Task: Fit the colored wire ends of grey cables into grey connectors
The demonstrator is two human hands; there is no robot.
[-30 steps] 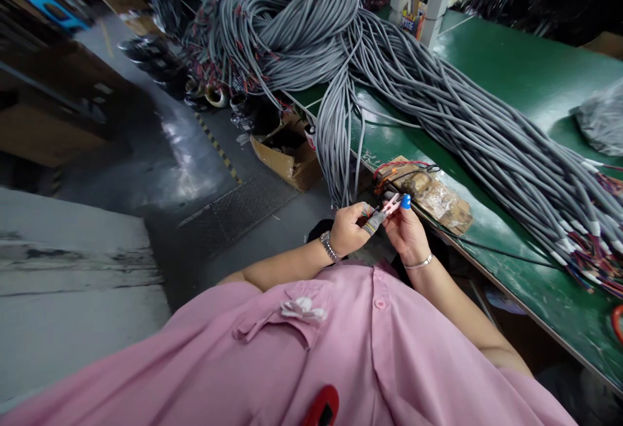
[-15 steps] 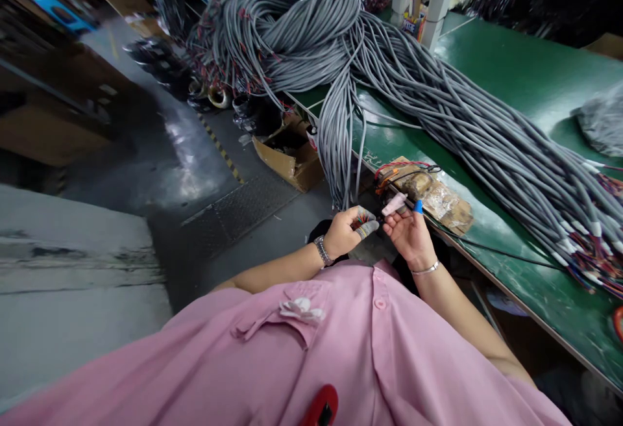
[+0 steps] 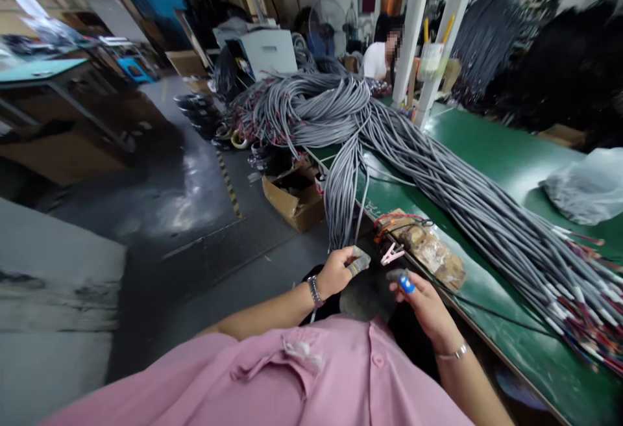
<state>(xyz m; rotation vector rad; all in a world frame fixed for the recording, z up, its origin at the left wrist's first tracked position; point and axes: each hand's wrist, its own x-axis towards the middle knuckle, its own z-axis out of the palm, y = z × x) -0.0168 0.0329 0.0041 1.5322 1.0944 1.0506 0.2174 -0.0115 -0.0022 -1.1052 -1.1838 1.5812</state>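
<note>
My left hand (image 3: 339, 271), with grey covers on its fingertips, is closed in a pinch below the hanging grey cables. A thin grey cable (image 3: 314, 314) shows under its wrist; the end between the fingers is hidden. My right hand (image 3: 424, 302) has blue wrapping on the thumb. Its thumb and fingers are pressed together, and anything between them is too small to make out. Just above and between the hands, a pink clip (image 3: 392, 254) sits by the table edge, touched by neither hand. Beside it is a tape-wrapped block (image 3: 428, 247) with red, orange and black wires.
A long heap of grey cables (image 3: 438, 166) lies across the green table (image 3: 491, 134), with a hanging bundle (image 3: 341, 195) over its edge. An open cardboard box (image 3: 294, 208) stands on the floor. A plastic bag (image 3: 586, 182) lies right. A person in white (image 3: 376, 61) is behind.
The head view has tilted up, showing more of the room. My right hand has moved away from the pink clip and its fingers have closed. Coloured wires at my left fingers no longer show.
</note>
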